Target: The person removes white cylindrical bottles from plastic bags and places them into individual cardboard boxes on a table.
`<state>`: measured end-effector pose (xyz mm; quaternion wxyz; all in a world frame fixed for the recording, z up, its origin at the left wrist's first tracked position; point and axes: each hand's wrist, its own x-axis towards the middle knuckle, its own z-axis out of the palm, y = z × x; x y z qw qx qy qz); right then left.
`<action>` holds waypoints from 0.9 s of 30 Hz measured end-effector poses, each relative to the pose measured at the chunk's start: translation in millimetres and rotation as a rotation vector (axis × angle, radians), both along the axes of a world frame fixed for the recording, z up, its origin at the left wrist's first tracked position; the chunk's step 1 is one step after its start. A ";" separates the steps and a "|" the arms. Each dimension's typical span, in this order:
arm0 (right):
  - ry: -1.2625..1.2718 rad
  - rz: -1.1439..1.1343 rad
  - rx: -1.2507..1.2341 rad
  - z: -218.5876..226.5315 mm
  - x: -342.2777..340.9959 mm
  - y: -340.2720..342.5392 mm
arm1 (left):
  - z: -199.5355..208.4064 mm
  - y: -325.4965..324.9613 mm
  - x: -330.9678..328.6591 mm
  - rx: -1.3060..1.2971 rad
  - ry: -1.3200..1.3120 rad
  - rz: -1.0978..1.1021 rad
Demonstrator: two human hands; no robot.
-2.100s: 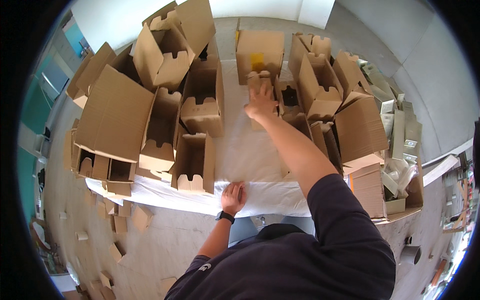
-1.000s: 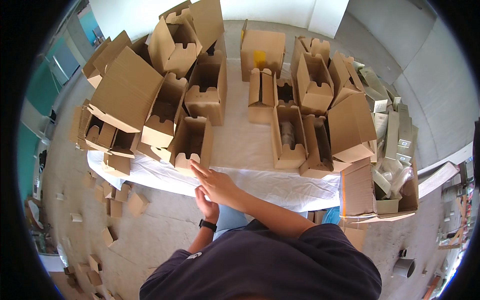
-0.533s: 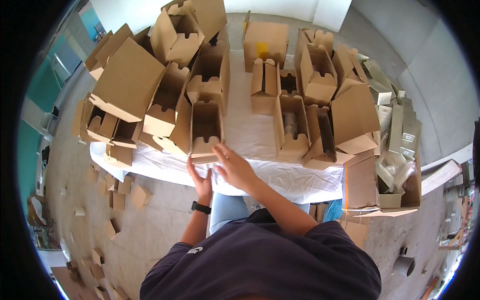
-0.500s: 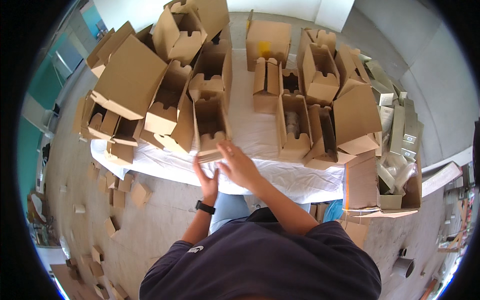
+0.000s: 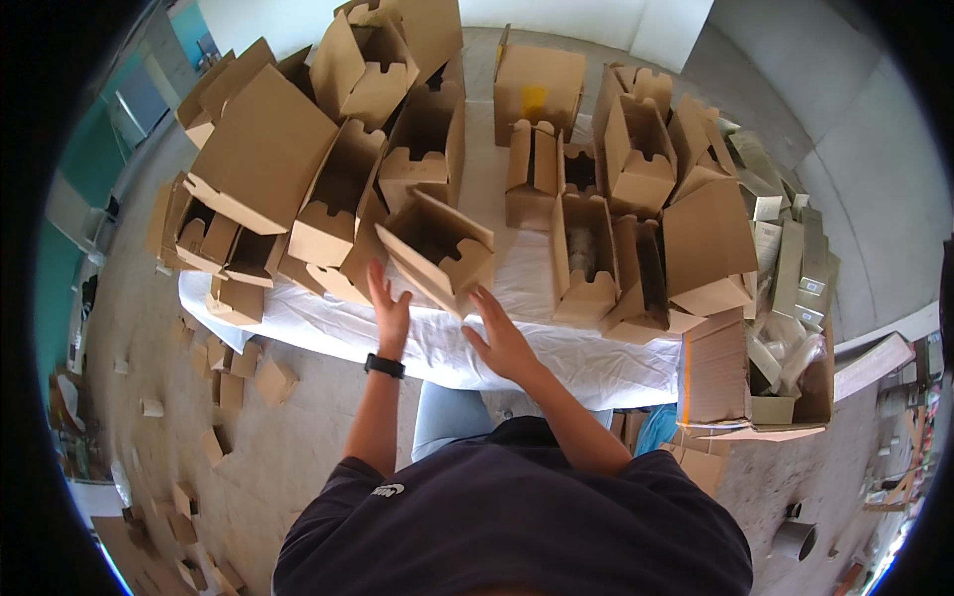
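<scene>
An open cardboard box (image 5: 422,266) stands turned at an angle near the front edge of the table, its flaps up and its inside in shadow. My left hand (image 5: 391,313), with a dark watch on the wrist, is by the box's lower left side, fingers spread and holding nothing. At the box's near corner is my right hand (image 5: 504,343), fingers stretched out along it; whether they touch it I cannot tell for certain. A second open box (image 5: 323,223) leans close on the left.
A white cloth (image 5: 437,348) covers the table. Many open cardboard boxes crowd its left side; to the right, one box (image 5: 584,298) holds a clear-wrapped item. A large carton (image 5: 715,372) with slim pale boxes stands at the right end. Small boxes (image 5: 276,383) lie on the floor.
The middle box has turned, its near end swinging to the right. My hands have moved apart: the left slightly left and up, the right lower and to the right.
</scene>
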<state>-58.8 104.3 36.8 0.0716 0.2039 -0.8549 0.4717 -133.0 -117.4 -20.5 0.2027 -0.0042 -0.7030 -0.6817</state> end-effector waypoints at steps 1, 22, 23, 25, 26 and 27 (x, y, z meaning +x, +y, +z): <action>-0.028 0.012 -0.016 -0.4 2.1 -5.1 | -9.2 -16.3 -15.2 0.012 0.058 -0.005; -0.289 -0.208 -0.269 34.2 43.8 58.3 | 37.7 53.5 133.1 0.068 -0.127 -0.193; -0.294 -0.207 -0.299 34.8 44.9 57.6 | 36.1 47.6 127.8 0.104 -0.104 -0.202; -0.367 -0.177 -0.457 28.3 43.5 57.3 | 59.0 43.0 116.7 0.111 -0.099 -0.107; -0.402 -0.159 -0.537 25.2 43.2 55.7 | 56.3 39.9 110.3 0.168 -0.063 -0.082; -0.415 -0.159 -0.493 20.9 42.9 53.7 | 59.8 38.1 103.5 0.225 -0.028 -0.057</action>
